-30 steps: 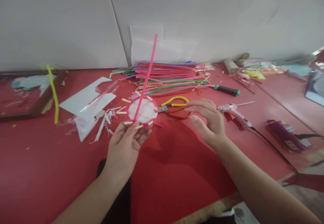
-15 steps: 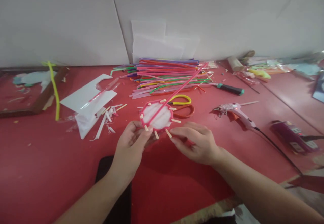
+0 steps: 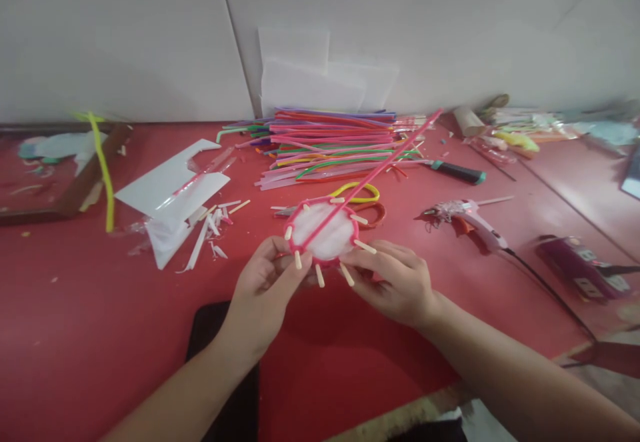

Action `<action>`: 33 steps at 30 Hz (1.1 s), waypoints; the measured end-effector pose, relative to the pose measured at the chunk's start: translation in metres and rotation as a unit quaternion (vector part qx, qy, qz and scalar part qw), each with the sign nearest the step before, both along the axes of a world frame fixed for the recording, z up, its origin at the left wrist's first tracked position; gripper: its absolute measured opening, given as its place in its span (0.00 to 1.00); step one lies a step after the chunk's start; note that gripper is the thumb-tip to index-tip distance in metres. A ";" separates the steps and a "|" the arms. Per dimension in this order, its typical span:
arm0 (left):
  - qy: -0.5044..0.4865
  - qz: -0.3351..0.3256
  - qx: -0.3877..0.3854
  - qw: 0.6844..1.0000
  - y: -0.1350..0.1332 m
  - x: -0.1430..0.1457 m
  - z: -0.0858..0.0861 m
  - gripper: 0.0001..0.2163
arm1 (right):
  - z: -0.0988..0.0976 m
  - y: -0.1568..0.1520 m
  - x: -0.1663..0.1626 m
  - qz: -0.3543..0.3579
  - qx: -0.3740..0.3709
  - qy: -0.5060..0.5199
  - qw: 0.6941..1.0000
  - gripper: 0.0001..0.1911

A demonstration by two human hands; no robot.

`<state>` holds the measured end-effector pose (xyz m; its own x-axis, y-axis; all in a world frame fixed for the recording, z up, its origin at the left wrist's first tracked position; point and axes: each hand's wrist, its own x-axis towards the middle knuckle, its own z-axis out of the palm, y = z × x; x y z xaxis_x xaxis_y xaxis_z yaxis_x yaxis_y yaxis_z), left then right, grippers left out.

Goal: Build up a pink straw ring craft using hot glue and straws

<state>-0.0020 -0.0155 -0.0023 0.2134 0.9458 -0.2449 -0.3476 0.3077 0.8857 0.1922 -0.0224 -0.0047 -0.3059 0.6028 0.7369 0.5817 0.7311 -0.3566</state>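
Observation:
Both hands hold a round craft piece [image 3: 324, 232]: a white disc rimmed in pink, with several short cream straw bits sticking out around the edge. A long pink straw [image 3: 387, 162] runs from its middle up to the right. My left hand [image 3: 265, 289] pinches the disc's lower left edge. My right hand [image 3: 395, 282] grips its lower right edge, fingers closed on the rim. The piece is lifted a little above the red table [image 3: 100, 322].
A heap of coloured straws [image 3: 330, 145] lies behind, with yellow and red handled scissors [image 3: 363, 202] just past the disc. A pink glue gun [image 3: 467, 219] with its cord lies right, near a purple power strip [image 3: 575, 269]. White card scraps [image 3: 170, 195] lie left. A dark phone [image 3: 220, 362] lies under my left arm.
My right hand came in from the scissors and took the disc's right edge. The piece turned, so the long pink straw swung from upright to slanting up right.

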 end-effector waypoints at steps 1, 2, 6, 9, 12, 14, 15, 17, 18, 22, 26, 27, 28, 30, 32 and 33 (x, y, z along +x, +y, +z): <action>0.000 -0.001 -0.004 1.000 0.000 0.000 0.000 0.12 | 0.000 0.000 0.000 -0.001 -0.003 -0.001 1.000 0.07; 0.000 -0.001 -0.006 1.000 0.000 0.000 -0.001 0.13 | 0.000 0.000 0.000 -0.004 -0.007 -0.004 1.000 0.06; 0.003 -0.010 -0.007 1.000 -0.001 -0.001 -0.004 0.16 | 0.000 0.000 0.000 -0.011 -0.010 -0.020 1.000 0.05; 0.001 -0.007 -0.009 1.000 0.000 0.000 -0.003 0.14 | -0.001 0.000 0.001 -0.006 -0.007 -0.023 1.000 0.05; -0.021 0.022 -0.025 0.999 0.003 0.002 0.001 0.11 | -0.002 0.000 0.002 -0.008 -0.006 -0.002 1.000 0.06; -0.046 0.077 -0.046 0.995 0.008 0.003 0.004 0.12 | -0.002 0.001 0.004 -0.027 -0.007 0.029 0.999 0.06; -0.060 0.111 -0.054 0.991 0.011 0.003 0.006 0.13 | -0.003 0.002 0.005 -0.046 -0.010 0.046 0.998 0.06; -0.088 0.173 -0.065 0.979 0.017 0.001 0.007 0.12 | -0.004 0.006 0.008 -0.090 -0.025 0.071 0.993 0.08; -0.099 0.196 -0.069 0.973 0.020 0.000 0.007 0.10 | -0.004 0.009 0.009 -0.108 -0.035 0.078 0.990 0.09; -0.121 0.253 -0.097 0.955 0.028 -0.005 0.005 0.07 | -0.009 0.021 0.015 -0.149 -0.065 0.095 0.982 0.12; -0.137 0.254 -0.093 0.953 0.028 -0.007 0.004 0.06 | -0.013 0.029 0.018 -0.177 -0.089 0.085 0.977 0.06; -0.140 0.254 -0.091 0.953 0.028 -0.008 0.004 0.06 | -0.012 0.030 0.018 -0.171 -0.094 0.072 0.978 0.06; -0.142 0.254 -0.088 0.952 0.027 -0.008 0.004 0.06 | -0.011 0.031 0.018 -0.160 -0.099 0.055 0.981 0.06; -0.145 0.251 -0.084 0.953 0.027 -0.009 0.004 0.05 | -0.007 0.031 0.020 -0.140 -0.107 0.018 0.984 0.08; -0.148 0.248 -0.081 0.954 0.026 -0.009 0.003 0.05 | -0.004 0.029 0.022 -0.134 -0.112 -0.015 0.984 0.09; -0.149 0.246 -0.081 0.954 0.026 -0.010 0.003 0.06 | -0.003 0.029 0.024 -0.136 -0.116 -0.028 0.984 0.08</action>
